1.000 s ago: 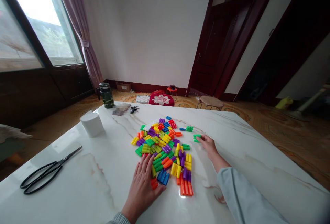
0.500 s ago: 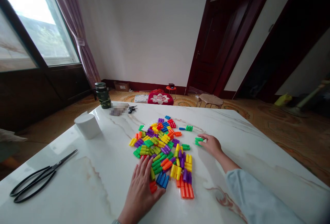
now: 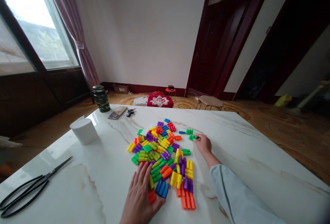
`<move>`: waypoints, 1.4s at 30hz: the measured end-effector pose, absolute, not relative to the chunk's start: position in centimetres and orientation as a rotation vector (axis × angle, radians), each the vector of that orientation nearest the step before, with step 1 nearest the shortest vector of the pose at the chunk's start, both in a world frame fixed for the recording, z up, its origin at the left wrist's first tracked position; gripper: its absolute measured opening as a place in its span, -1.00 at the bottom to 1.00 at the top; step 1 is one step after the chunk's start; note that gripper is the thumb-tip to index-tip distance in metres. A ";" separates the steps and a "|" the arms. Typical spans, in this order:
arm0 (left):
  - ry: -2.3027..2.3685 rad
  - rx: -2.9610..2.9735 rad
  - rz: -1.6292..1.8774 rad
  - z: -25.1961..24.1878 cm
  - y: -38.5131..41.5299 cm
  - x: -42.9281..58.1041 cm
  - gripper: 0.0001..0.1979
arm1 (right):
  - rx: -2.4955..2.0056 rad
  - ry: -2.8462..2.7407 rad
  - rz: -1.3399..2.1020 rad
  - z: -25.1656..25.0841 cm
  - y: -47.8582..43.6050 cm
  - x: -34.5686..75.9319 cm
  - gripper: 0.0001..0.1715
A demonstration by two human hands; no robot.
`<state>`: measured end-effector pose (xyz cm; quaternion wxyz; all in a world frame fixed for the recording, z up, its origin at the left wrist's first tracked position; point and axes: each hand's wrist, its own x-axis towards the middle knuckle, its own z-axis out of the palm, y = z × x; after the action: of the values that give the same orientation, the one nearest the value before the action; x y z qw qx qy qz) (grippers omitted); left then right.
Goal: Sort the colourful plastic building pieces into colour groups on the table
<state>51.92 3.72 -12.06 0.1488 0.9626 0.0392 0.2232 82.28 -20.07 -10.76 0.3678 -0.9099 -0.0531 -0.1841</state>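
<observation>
My left hand [image 3: 140,191] lies flat with its fingers stretched out at the near left edge of a pile of coloured plastic bullet-shaped blocks [image 3: 155,146]. Beside its thumb are a blue block [image 3: 162,188] and a partly hidden orange one [image 3: 152,197]. At the right of the pile, my right hand [image 3: 203,144] pinches a green block [image 3: 192,137] by its right end. Just behind that piece is another green block [image 3: 189,131]. Joined orange, purple and yellow blocks [image 3: 188,201] form a row at the pile's near right.
On the white marble-patterned table [image 3: 85,182] lie black-handled scissors [image 3: 36,188] at left. Farther back stand a toilet paper roll [image 3: 84,131] and a camouflage canister [image 3: 101,98], with a phone [image 3: 117,112] and keys [image 3: 130,112] near them. A stool [image 3: 210,101] stands beyond the table.
My right hand has moved left and slightly away with the green block, bringing it close to the other green block. The left hand stays in place; the view has shifted slightly.
</observation>
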 end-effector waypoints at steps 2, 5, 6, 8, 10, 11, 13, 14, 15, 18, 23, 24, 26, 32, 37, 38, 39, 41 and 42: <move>0.110 2.768 0.640 -12.0 3.7 51.9 -0.02 | -2.324 -0.152 -0.459 -11.2 -19.7 82.8 -0.78; 0.104 2.772 0.635 -11.9 3.7 51.9 -0.03 | -2.306 -0.140 -0.464 -11.6 -19.1 83.3 -0.76; 0.103 2.774 0.632 -11.9 3.7 51.9 -0.02 | -2.301 -0.132 -0.469 -11.7 -18.9 83.4 -0.77; 0.103 2.777 0.626 -11.8 3.7 51.8 -0.02 | -2.293 -0.115 -0.481 -11.8 -18.5 83.6 -0.77; 0.106 2.778 0.617 -11.7 3.7 51.8 -0.02 | -2.286 -0.103 -0.490 -11.8 -18.3 83.6 -0.77; 0.108 2.777 0.619 -11.6 3.6 51.8 -0.02 | -2.285 -0.100 -0.493 -11.8 -18.1 83.6 -0.77; 0.114 2.775 0.627 -11.6 3.6 51.9 -0.03 | -2.287 -0.095 -0.497 -11.8 -17.9 83.5 -0.78; 0.118 2.775 0.629 -11.6 3.5 51.9 -0.03 | -2.288 -0.093 -0.498 -11.7 -17.8 83.5 -0.79; 0.123 2.776 0.629 -11.6 3.5 51.9 -0.03 | -2.292 -0.090 -0.499 -11.7 -17.8 83.4 -0.79; 0.126 2.778 0.607 -11.5 3.4 51.9 -0.03 | -2.326 -0.083 -0.493 -11.3 -17.7 83.2 -0.79; 0.135 2.745 0.578 -11.2 3.2 51.7 -0.04 | -2.355 -0.052 -0.567 -10.2 -17.4 81.5 -0.75; 0.137 2.737 0.570 -11.1 3.2 51.6 -0.04 | -2.334 -0.066 -0.596 -9.9 -17.1 80.8 -0.74; 0.139 2.722 0.552 -11.0 3.1 51.6 -0.04 | -2.271 -0.185 -0.614 -9.3 -16.2 78.9 -0.76; 0.140 2.695 0.543 -10.7 3.1 51.6 -0.05 | -2.166 -0.796 -0.292 -7.0 -12.0 72.8 -0.90; 0.127 2.709 0.553 -10.9 3.0 51.6 -0.05 | -2.163 -1.086 -0.161 -5.1 -6.7 69.5 -0.69; 0.127 2.715 0.557 -11.0 3.0 51.6 -0.05 | -2.189 -1.126 -0.148 -4.8 -5.5 69.0 -0.66; 0.124 2.720 0.566 -11.1 3.1 51.6 -0.06 | -2.235 -1.140 -0.140 -4.5 -4.3 68.4 -0.64; 0.107 2.728 0.600 -11.4 3.2 51.7 -0.07 | -2.372 -1.103 -0.130 -4.2 -2.0 67.3 -0.61; 0.097 2.731 0.620 -11.5 3.2 51.7 -0.08 | -2.448 -1.068 -0.118 -4.2 -1.0 66.8 -0.61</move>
<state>51.72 3.24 -11.53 0.1690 0.9606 0.0341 0.2182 66.78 -1.00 -4.19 0.2319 -0.8908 -0.3884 -0.0430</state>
